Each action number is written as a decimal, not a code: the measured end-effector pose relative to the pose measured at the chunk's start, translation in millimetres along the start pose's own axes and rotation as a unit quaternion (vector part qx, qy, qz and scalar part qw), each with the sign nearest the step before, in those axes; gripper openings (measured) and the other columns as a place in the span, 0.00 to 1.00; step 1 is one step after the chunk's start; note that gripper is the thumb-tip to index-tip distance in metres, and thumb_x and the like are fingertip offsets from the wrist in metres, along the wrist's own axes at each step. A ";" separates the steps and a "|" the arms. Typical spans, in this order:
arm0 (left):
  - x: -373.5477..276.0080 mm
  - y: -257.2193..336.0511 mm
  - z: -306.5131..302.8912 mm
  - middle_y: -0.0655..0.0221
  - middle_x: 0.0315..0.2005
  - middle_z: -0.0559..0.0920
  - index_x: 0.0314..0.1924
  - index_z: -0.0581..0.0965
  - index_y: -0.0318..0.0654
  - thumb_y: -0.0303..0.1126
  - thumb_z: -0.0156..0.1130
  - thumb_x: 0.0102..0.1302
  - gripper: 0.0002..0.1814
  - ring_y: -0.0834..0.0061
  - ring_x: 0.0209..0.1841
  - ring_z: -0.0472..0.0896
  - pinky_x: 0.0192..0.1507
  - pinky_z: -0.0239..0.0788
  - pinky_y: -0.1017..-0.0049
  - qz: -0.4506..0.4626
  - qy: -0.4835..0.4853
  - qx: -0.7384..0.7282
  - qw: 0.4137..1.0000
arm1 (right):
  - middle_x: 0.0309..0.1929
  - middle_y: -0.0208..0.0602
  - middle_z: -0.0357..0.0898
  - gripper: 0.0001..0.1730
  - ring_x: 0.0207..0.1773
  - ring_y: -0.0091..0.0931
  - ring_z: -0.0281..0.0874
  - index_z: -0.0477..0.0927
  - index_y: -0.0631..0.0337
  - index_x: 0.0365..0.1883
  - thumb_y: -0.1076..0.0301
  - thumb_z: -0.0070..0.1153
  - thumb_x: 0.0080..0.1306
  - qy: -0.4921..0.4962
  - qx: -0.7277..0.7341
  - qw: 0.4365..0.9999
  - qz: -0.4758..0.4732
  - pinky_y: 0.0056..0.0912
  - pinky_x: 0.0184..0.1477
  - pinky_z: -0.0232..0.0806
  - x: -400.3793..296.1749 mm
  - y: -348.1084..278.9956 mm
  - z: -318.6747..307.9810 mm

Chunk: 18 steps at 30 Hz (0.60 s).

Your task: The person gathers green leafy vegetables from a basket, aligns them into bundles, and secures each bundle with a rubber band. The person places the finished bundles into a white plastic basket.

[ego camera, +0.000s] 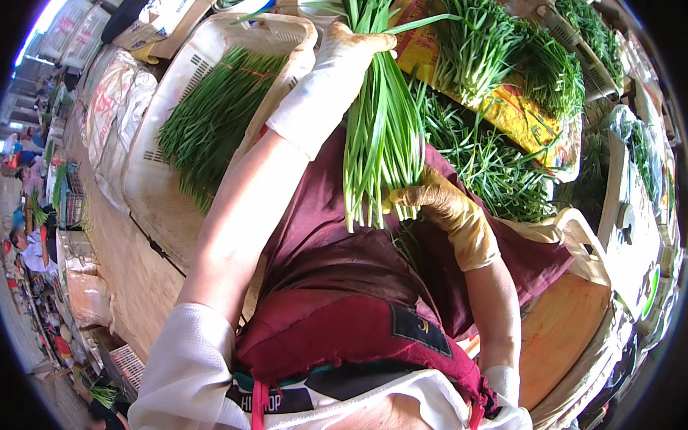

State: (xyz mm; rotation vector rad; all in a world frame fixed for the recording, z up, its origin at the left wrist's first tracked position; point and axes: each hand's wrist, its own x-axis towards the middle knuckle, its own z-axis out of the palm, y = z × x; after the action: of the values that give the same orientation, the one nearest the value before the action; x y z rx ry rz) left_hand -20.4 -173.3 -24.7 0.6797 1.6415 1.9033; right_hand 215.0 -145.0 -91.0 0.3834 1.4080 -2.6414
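A long bunch of garlic chives [383,128] hangs in front of me, with pale cut stems at the lower end. My left hand [354,47], in a white glove soiled at the fingers, grips it high up. At the stem ends, my right hand [449,208] in a yellow-stained glove closes its fingers on the lower right of the bunch. Behind the bunch is my maroon apron [333,232]. Left of my left forearm, a white plastic crate [154,147] holds chives [227,117] bound with red ties.
Loose greens [490,164] are heaped beyond my right hand. More bunches [474,45] rest on a yellow printed sheet [502,121]. A pale handle [583,229] stands at right. White sacks [118,103] lie beside the crate. Other people [35,243] are in the left distance.
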 end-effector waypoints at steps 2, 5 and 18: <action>2.6 -9.1 6.5 0.61 0.19 0.82 0.24 0.79 0.30 0.35 0.75 0.47 0.15 0.72 0.23 0.79 0.28 0.71 0.71 -0.001 0.034 0.094 0.995 | 0.36 0.36 0.84 0.27 0.36 0.28 0.83 0.78 0.65 0.51 0.61 0.72 0.57 -0.001 0.061 0.998 -0.009 0.28 0.41 0.75 -6.7 7.6 3.2; 10.3 -25.7 31.1 0.55 0.26 0.85 0.26 0.80 0.30 0.34 0.70 0.50 0.13 0.62 0.28 0.84 0.32 0.75 0.67 0.005 0.116 0.321 0.940 | 0.35 0.38 0.84 0.23 0.36 0.28 0.83 0.79 0.64 0.48 0.59 0.69 0.61 -0.007 0.104 0.995 -0.003 0.29 0.38 0.78 -15.2 14.5 4.8; 5.4 -89.1 149.9 0.61 0.59 0.78 0.59 0.72 0.37 0.38 0.75 0.52 0.35 0.65 0.62 0.76 0.60 0.72 0.61 -0.276 -0.068 0.524 0.803 | 0.37 0.32 0.83 0.20 0.32 0.24 0.80 0.79 0.61 0.49 0.65 0.68 0.61 0.152 0.283 0.945 -0.066 0.25 0.28 0.73 -22.8 93.5 6.2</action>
State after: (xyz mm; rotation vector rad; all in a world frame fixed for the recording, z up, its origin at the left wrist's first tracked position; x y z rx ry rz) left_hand 83.4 -50.6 -92.6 0.5841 2.3917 0.4123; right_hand 257.1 -202.6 -155.9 0.8085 0.7108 -3.1771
